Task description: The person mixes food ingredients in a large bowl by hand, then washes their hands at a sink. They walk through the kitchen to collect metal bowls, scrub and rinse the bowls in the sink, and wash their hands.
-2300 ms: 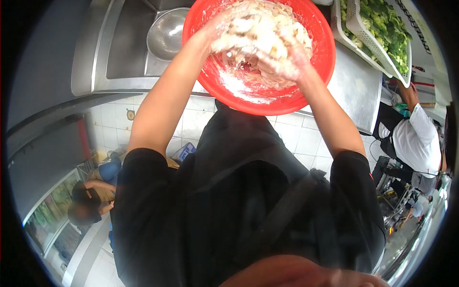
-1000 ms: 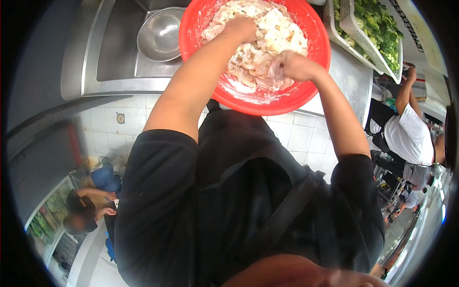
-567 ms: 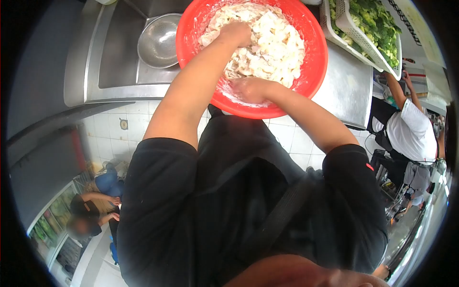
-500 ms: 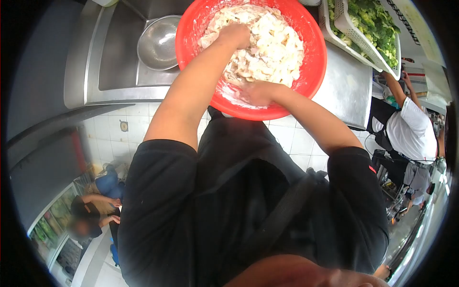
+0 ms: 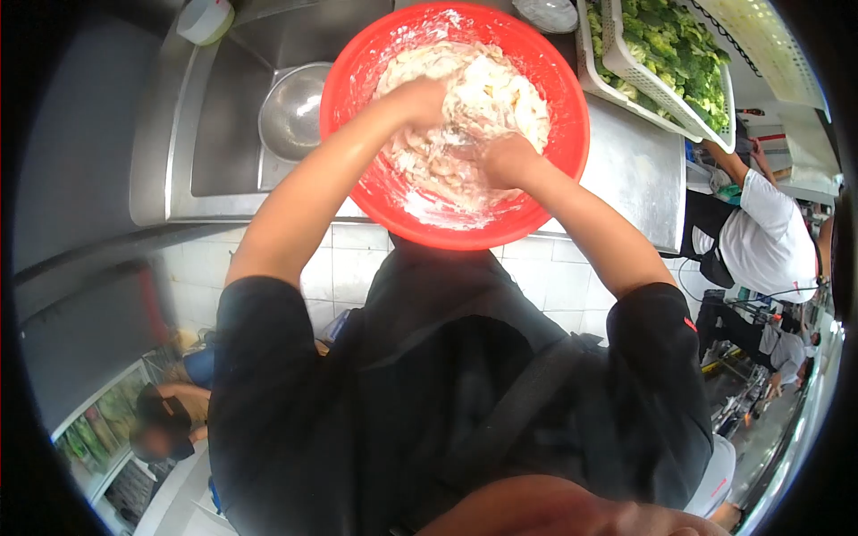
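A large red bowl (image 5: 559, 188) holds a heap of pale, wet pieces coated in white paste (image 5: 500, 94), with white smears along its wall. My left hand (image 5: 422, 100) is in the left side of the heap, its fingers blurred and partly sunk in the pieces. On the right, my right hand (image 5: 508, 161) reaches into the near part of the heap, its fingertips hidden among the pieces. The two hands are apart. What either hand grips cannot be made out.
Left of the bowl, a metal colander (image 5: 293, 112) sits in the steel sink (image 5: 223, 134). White baskets (image 5: 666, 85) of broccoli (image 5: 684, 54) stand at the right on the steel counter (image 5: 635, 170). One person in white (image 5: 769, 232) is at the right, another person (image 5: 170, 415) at lower left.
My right hand has moved up from the bowl's near wall into the pieces, and my left hand has shifted within the heap. The view has shifted, so the bowl appears lower.
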Tool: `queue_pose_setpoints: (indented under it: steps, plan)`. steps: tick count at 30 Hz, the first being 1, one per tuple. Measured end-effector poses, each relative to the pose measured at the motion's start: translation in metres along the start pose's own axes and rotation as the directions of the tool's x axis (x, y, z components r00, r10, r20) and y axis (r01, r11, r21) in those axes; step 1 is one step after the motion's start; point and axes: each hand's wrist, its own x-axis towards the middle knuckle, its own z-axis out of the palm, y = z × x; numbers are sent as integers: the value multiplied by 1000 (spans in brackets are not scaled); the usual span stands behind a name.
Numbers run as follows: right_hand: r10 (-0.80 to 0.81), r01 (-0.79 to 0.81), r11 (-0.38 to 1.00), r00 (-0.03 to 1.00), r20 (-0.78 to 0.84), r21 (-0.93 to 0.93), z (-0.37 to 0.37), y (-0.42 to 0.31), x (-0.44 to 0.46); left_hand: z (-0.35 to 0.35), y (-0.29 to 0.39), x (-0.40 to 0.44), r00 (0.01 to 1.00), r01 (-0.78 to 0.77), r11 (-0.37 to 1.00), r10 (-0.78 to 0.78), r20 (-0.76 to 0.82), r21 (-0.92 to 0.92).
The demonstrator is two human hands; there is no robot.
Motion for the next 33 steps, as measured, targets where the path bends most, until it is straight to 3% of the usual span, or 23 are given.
queue_pose_setpoints:
  steps: [1, 3, 6, 8, 9, 10, 11, 12, 13, 14, 15, 16, 17, 18, 20, 22, 23, 27, 28, 30, 31, 32, 33]
  plan:
    - [137, -138, 990, 926, 351, -24, -9, 9, 5, 4, 2, -18, 1000, -18, 996, 18, 4, 93]
    - [276, -309, 951, 861, 426, 8, -40, 23, 21, 18, -1, -43, 998, -59, 954, 62, -2, 292]
    - [485, -557, 830, 752, 447, 38, -22, 62, 27, 33, -12, -30, 990, 115, 937, -137, 43, 329]
    - [595, -595, 784, 802, 63, 178, 25, 95, 28, 36, -22, -7, 995, 94, 943, -103, 11, 320]
    - [650, -634, 742, 760, 1, 217, 38, 105, 33, 37, -24, 1, 994, 107, 962, -97, -52, 251]
    - [645, -631, 745, 764, 6, 218, 37, 112, 36, 42, -30, 11, 989, 118, 977, -99, -112, 180]
    - [658, -684, 643, 724, 208, 345, 36, 121, 42, 47, -39, 23, 984, 99, 986, -78, -162, 131]
    - [620, -741, 510, 669, 410, 437, 38, 128, 45, 45, -37, 30, 983, 105, 986, -83, -162, 131]
    - [605, -527, -178, 607, 515, 831, 49, 121, 45, 47, -32, 36, 965, 180, 983, -183, -190, -34]
    - [604, -525, -177, 610, 513, 832, 57, 118, 48, 45, -30, 40, 936, 243, 949, -283, -208, -200]
    - [470, -372, -489, 650, 598, 789, 60, 109, 50, 44, -32, 42, 936, 242, 950, -282, -210, -198]
    - [326, -205, -749, 714, 620, 630, 56, 102, 54, 41, -35, 47, 935, 175, 829, -309, -175, -531]
    - [235, -227, -797, 737, 634, 560, 50, 99, 53, 43, -36, 48, 940, 99, 594, -320, -121, -799]
    - [237, -226, -799, 733, 638, 557, 41, 90, 50, 49, -39, 48, 947, 29, 272, -315, -61, -962]
    - [137, -234, -816, 810, 571, 528, 24, 82, 54, 51, -46, 48, 971, -56, 226, -215, -106, -973]
    - [198, -156, -822, 822, 533, 547, 37, 88, 47, 47, -40, 31, 989, -138, -300, -92, -115, -944]
    - [261, -78, -824, 827, 499, 561, 44, 94, 43, 42, -29, 31, 988, -151, -444, -57, -140, -883]
    - [333, 18, -732, 882, 335, 681, 9, 95, 26, 23, -27, 5, 986, -163, -476, -117, -122, -864]
    - [333, 19, -731, 882, 333, 682, -4, 97, 24, 18, -29, -1, 994, -99, -417, -77, -73, -904]
    - [418, -198, -230, 864, 280, 953, -32, 95, 13, 11, -25, -16, 999, -32, -355, -37, -20, -934]
    - [281, -263, 179, 937, 207, 948, -45, 96, 9, 5, -21, -24, 989, -38, 101, -138, -52, -994]
    - [280, -267, 179, 937, 211, 947, -46, 91, 10, 4, -19, -29, 969, 11, 528, -217, -122, -849]
    - [187, -271, 409, 959, 211, 871, -45, 85, 13, 7, -19, -26, 958, -236, 702, 49, -284, -672]
